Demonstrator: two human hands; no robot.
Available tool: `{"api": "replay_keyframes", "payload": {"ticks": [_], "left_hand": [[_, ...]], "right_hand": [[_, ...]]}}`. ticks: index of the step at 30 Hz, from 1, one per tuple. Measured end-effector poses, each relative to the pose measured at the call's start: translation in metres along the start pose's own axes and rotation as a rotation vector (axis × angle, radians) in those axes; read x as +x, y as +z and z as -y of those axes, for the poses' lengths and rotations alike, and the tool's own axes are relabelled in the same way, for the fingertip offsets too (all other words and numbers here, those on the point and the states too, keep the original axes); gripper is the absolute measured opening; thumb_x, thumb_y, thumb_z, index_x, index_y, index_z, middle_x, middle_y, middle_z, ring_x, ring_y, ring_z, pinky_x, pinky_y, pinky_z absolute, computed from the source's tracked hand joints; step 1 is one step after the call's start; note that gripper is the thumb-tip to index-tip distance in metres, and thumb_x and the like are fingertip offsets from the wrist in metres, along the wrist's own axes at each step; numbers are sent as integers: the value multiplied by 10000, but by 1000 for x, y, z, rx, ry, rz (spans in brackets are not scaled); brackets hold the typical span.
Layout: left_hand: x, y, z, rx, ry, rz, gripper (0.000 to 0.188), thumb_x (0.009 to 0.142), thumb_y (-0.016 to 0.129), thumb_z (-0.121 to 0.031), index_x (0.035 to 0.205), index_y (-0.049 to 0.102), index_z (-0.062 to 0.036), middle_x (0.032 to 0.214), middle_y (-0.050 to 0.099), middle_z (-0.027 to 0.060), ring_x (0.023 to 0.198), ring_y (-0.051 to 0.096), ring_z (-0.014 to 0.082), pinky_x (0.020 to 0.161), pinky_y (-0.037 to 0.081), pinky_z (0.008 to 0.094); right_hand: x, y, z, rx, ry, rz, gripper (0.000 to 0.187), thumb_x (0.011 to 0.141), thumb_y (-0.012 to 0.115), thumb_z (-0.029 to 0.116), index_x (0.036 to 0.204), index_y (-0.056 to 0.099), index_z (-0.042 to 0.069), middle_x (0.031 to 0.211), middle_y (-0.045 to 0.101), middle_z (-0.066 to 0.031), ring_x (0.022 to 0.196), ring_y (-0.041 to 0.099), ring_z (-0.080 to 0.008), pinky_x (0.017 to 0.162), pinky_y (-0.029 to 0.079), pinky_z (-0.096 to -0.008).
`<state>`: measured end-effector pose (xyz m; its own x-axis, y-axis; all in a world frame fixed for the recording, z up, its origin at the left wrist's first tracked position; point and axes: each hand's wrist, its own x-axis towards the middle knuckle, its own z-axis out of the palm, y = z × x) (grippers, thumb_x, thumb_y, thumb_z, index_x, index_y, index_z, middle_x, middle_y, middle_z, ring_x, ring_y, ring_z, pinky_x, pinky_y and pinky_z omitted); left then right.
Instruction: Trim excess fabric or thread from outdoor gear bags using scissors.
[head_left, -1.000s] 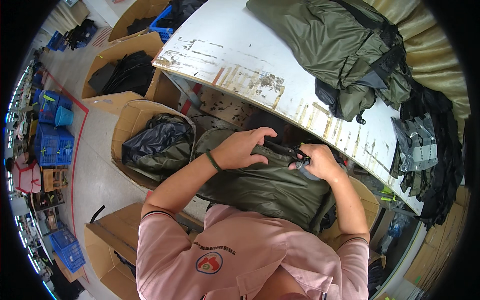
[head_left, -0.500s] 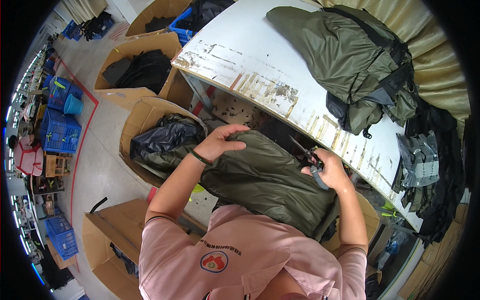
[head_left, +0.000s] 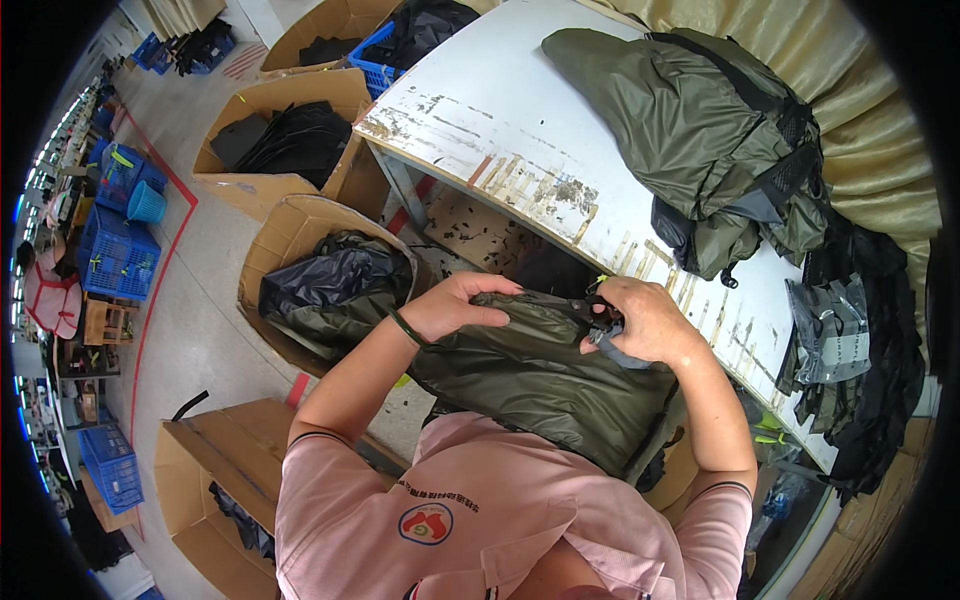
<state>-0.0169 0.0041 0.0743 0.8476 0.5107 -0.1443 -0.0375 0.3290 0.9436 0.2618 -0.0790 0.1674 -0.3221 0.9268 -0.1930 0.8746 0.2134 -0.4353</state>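
Note:
An olive-green piece of thin fabric spreads across my front, above my lap. My left hand pinches its upper edge between thumb and fingers. My right hand is closed round a pair of small scissors with dark blades and a grey-wrapped handle. The blades lie at the fabric's upper edge, pointing toward my left hand; whether they are parted is too small to tell. Farther left, more of the olive fabric hangs over into a cardboard box.
A worn white table stands ahead, its front edge close beyond my hands. On it lies an olive bag-like garment and a clear plastic packet. Boxes of black pieces stand left. Blue crates line the far aisle.
My right hand has brought the scissors left and down onto the fabric's upper edge. My left hand has shifted slightly right and nearer, still pinching the fabric.

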Motion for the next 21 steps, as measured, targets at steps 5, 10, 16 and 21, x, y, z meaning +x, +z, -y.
{"api": "replay_keyframes", "payload": {"ticks": [5, 10, 16, 21], "left_hand": [[1, -1, 1, 124, -6, -2, 403, 809, 714, -40, 1195, 603, -14, 1176, 626, 46, 1183, 490, 148, 1009, 370, 291], [1, -1, -1, 193, 0, 31, 401, 804, 731, -83, 1187, 622, -43, 1231, 614, 63, 1295, 409, 201, 1067, 301, 334], [0, 6, -14, 197, 45, 59, 389, 812, 705, -42, 1189, 611, -27, 1130, 632, 36, 1123, 519, 136, 993, 379, 281], [7, 24, -26, 85, 111, -5, 326, 787, 713, -32, 1097, 614, -17, 1043, 615, 39, 948, 556, 115, 866, 447, 261]], "right_hand": [[1, -12, 6, -79, -18, 15, 555, 624, 771, 544, 752, 564, 45, 767, 608, -117, 786, 620, -332, 678, 482, -425], [-2, -17, 2, -140, -15, 27, 522, 636, 767, 529, 712, 565, 53, 728, 611, -116, 750, 623, -335, 651, 486, -420], [-2, -21, 4, -126, 16, -14, 517, 627, 781, 514, 731, 581, 49, 738, 621, -119, 758, 628, -334, 637, 479, -419], [20, 5, 12, 394, -91, -179, 403, 651, 855, 236, 890, 611, 22, 756, 614, -109, 715, 612, -194, 646, 466, -317]]}}
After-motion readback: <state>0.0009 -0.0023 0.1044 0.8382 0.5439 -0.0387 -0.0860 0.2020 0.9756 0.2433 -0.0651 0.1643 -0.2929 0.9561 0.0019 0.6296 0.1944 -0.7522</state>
